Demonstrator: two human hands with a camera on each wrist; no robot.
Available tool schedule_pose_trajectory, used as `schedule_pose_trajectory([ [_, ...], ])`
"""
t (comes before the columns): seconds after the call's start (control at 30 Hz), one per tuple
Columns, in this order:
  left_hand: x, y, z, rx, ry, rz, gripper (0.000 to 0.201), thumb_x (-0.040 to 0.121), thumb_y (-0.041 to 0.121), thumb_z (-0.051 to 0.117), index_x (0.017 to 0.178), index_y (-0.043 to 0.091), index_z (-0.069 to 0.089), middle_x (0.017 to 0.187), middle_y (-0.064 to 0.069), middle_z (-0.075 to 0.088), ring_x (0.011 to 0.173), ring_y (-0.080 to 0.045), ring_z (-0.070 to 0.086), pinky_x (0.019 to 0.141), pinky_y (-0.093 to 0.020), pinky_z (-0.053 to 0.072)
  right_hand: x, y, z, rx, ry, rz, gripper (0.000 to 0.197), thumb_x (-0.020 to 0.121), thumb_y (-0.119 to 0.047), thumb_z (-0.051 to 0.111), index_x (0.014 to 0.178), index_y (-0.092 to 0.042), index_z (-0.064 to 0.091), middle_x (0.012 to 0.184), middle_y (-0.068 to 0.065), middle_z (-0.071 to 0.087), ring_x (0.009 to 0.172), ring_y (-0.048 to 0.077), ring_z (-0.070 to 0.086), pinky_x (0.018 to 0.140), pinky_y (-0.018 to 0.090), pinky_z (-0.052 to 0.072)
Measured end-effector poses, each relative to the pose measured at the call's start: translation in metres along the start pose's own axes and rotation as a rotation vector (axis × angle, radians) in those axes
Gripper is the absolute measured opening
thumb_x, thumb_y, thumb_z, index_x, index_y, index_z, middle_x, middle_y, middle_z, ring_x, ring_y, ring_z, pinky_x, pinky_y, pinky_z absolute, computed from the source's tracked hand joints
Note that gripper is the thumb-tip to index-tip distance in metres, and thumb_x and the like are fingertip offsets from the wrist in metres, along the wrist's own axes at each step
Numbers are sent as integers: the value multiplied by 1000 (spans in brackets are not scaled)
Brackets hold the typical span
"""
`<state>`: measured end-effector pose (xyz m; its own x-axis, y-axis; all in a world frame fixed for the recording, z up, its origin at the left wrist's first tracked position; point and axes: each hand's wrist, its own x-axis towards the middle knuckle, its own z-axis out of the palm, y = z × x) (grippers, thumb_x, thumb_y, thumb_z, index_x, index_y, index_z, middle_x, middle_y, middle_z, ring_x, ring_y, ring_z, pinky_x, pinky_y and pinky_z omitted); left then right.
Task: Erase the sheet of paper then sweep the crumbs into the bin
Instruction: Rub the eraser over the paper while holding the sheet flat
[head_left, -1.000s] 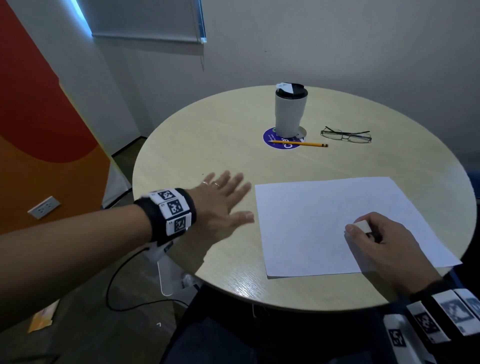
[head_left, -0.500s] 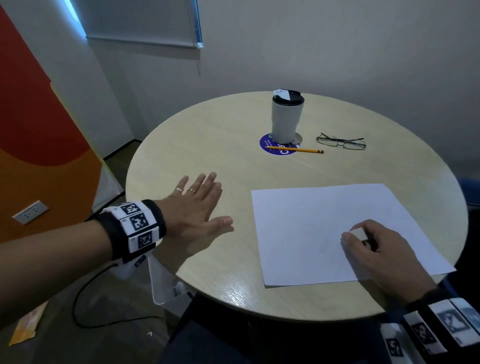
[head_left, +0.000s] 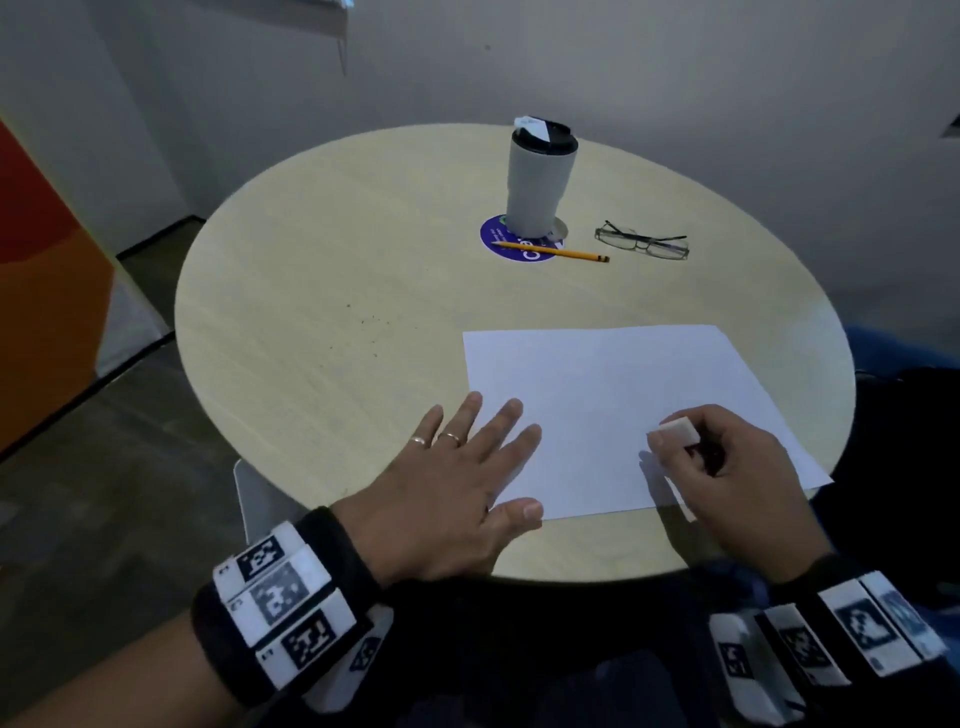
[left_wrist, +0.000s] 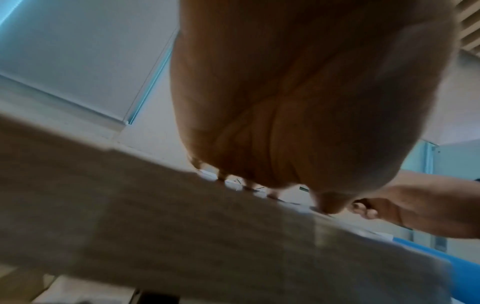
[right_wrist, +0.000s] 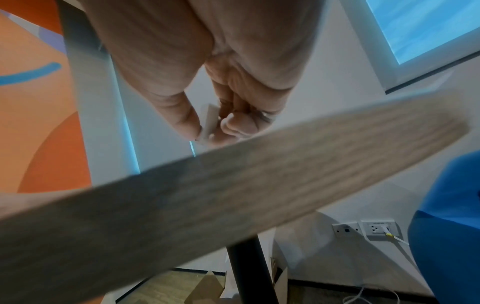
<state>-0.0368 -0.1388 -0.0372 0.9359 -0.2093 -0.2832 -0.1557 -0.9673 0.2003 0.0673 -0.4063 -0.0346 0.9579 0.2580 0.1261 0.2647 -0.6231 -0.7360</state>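
Observation:
A white sheet of paper (head_left: 618, 410) lies on the round wooden table (head_left: 322, 322) at the front right. My right hand (head_left: 727, 478) pinches a white eraser (head_left: 678, 431) over the sheet's lower right part; the right wrist view shows the eraser (right_wrist: 209, 121) between thumb and fingers. My left hand (head_left: 467, 467) lies flat with spread fingers on the sheet's lower left corner, and its palm (left_wrist: 298, 102) fills the left wrist view. A few dark crumbs (head_left: 371, 325) dot the table left of the sheet. A white bin (head_left: 254, 493) peeks out below the table's left edge.
At the back stand a grey travel cup (head_left: 540, 182) on a blue coaster (head_left: 511, 247), a yellow pencil (head_left: 550, 252) and folded glasses (head_left: 644, 243). An orange panel (head_left: 47, 312) stands on the left. A blue seat (right_wrist: 451, 226) is at the right.
My left hand has swept from the bare table on the left back toward me and right, onto the sheet's lower left corner. The right hand keeps the eraser in place on the paper.

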Motion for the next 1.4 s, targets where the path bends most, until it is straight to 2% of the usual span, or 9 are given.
schedule_pose_trajectory([
  [0.1, -8, 5, 2, 56, 64, -29, 71, 104, 67, 10, 166, 32, 2, 175, 2, -12, 161, -32, -13, 129, -52, -5, -19, -4, -4, -2, -25, 23, 7, 94, -26, 76, 89, -23, 72, 69, -8, 66, 59, 11, 58, 57, 21, 47],
  [0.23, -10, 15, -3, 30, 113, -44, 68, 97, 66, 8, 146, 25, 33, 162, -4, 17, 160, -36, 1, 129, -53, -2, -36, -4, 4, -37, -69, 47, 9, 93, -27, 79, 88, -23, 72, 72, -2, 70, 62, 15, 62, 59, 25, 51],
  [0.4, 3, 8, 2, -76, 118, 80, 80, 101, 72, 34, 165, 32, 7, 174, 1, -17, 160, -26, -20, 131, -47, -5, -35, -10, 12, -86, -72, 33, 10, 96, -30, 77, 88, -27, 70, 77, -14, 71, 65, 10, 65, 59, 18, 50],
  [0.7, 15, -1, 7, -260, 81, 77, 96, 90, 76, 57, 166, 42, 9, 174, 11, -17, 159, -16, -23, 128, -38, -13, -47, -49, 46, -78, -178, -195, 9, 92, -21, 79, 91, -23, 70, 70, -9, 71, 62, 13, 68, 60, 16, 50],
  [0.77, 17, 0, 7, -279, 72, 63, 96, 89, 76, 60, 165, 45, 10, 173, 13, -18, 158, -14, -24, 125, -35, -16, -46, -44, 45, -90, -154, -188, 13, 90, -15, 79, 85, -23, 70, 65, -4, 69, 58, 14, 66, 60, 23, 52],
  [0.87, 19, 1, 8, -284, 71, 54, 95, 88, 75, 62, 164, 48, 11, 173, 15, -18, 158, -14, -25, 124, -34, -17, -38, -24, 25, -58, -132, -61, 14, 88, -12, 80, 79, -20, 72, 64, -1, 68, 56, 14, 64, 61, 33, 55],
  [1.0, 19, 1, 6, -283, 61, 56, 96, 88, 75, 62, 164, 48, 10, 173, 13, -19, 157, -15, -26, 124, -36, -16, -37, -28, 20, -100, -133, -110, 18, 89, -12, 80, 77, -25, 74, 66, -4, 70, 57, 12, 65, 61, 26, 54],
  [1.27, 18, -1, 8, -254, 53, 69, 94, 90, 76, 56, 164, 48, 6, 172, 13, -21, 157, -15, -27, 125, -37, -17, -27, -7, 1, -68, -158, -15, 9, 89, -13, 77, 80, -13, 75, 64, 3, 67, 61, 29, 62, 65, 48, 57],
  [1.4, 15, 2, 7, -327, 153, 58, 70, 98, 72, 47, 160, 48, 26, 175, 13, -5, 161, -14, -15, 129, -40, -9, -26, -10, 2, -68, -202, -7, 12, 89, -12, 76, 78, -14, 75, 65, 2, 68, 61, 23, 61, 66, 45, 55],
])
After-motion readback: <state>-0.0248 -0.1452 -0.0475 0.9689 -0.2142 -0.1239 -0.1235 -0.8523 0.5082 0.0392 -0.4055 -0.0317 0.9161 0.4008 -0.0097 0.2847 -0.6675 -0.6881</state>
